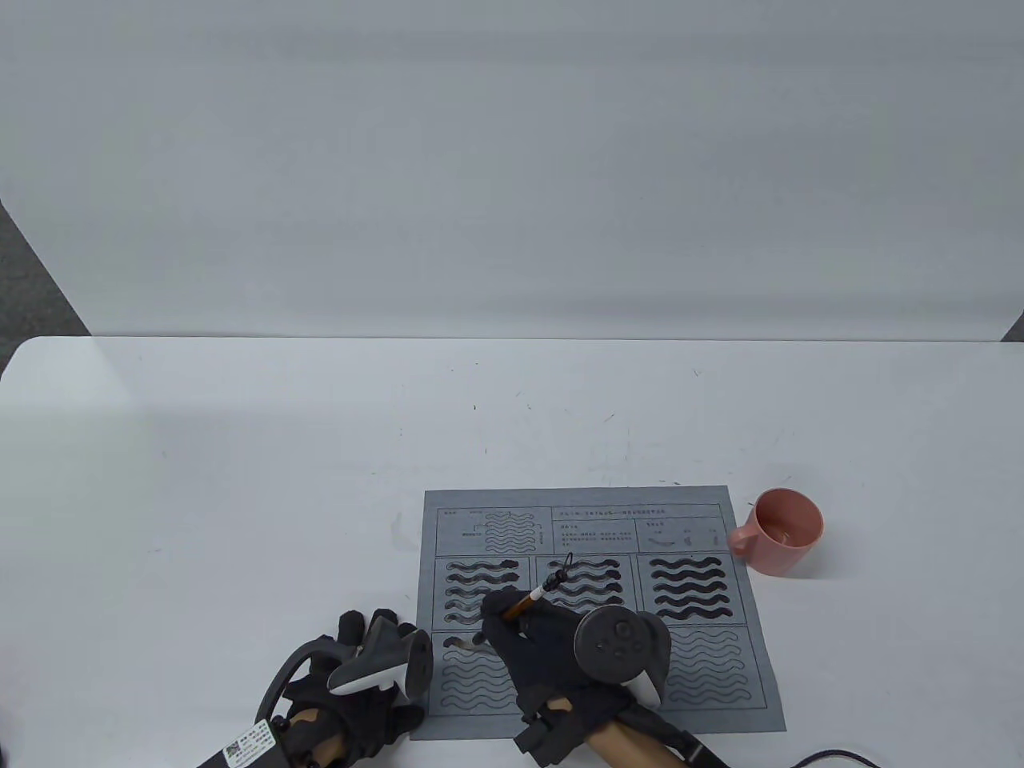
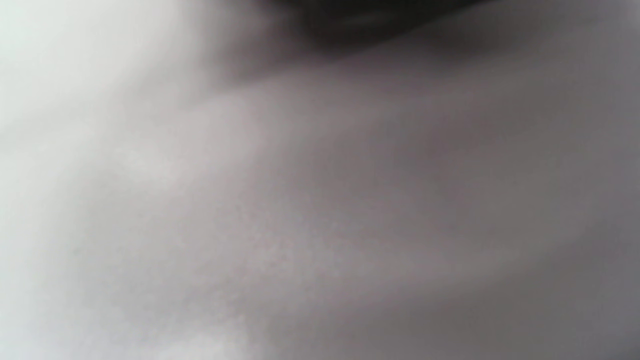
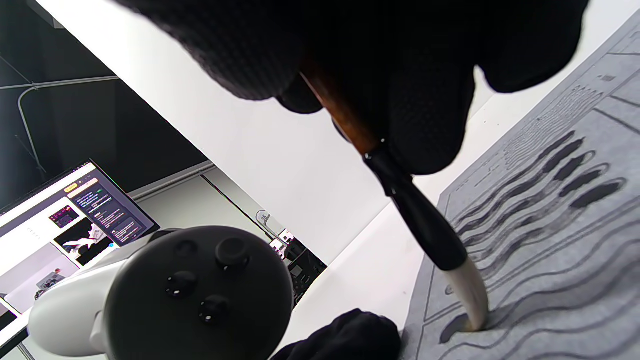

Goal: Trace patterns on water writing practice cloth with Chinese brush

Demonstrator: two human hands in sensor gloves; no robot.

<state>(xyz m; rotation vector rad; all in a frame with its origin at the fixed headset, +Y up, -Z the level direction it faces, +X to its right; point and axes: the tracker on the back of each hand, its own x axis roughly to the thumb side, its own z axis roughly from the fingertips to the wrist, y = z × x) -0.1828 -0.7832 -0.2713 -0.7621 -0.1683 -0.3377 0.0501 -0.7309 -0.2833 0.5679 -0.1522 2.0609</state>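
- We see the left hand [image 1: 352, 680], gloved in black with a white and grey tracker [image 1: 382, 662] on its back, resting on the white table [image 1: 240, 480] at the lower left corner of the practice cloth [image 1: 596, 524]; its fingertips lie at the cloth's left edge. We cannot tell how its fingers are curled, and the left wrist view is only a grey blur.
- The grey practice cloth lies flat on the table, printed with panels of wavy lines. The three panels in its middle row carry dark wet strokes, the left and centre ones only partly filled, while the bottom row is mostly bare outlines.
- Our right hand [image 1: 552, 656] sits over the cloth's lower middle, fingers [image 3: 430, 100] closed around the brown shaft of the brush [image 3: 400, 190], which leans up and away over the centre panel.
- In the right wrist view the brush's pale tip touches the cloth at the end of a short dark mark in the bottom left panel.
- A pink mug [image 1: 782, 530] stands on the table just beside the cloth's upper right corner, its handle touching the cloth's edge.
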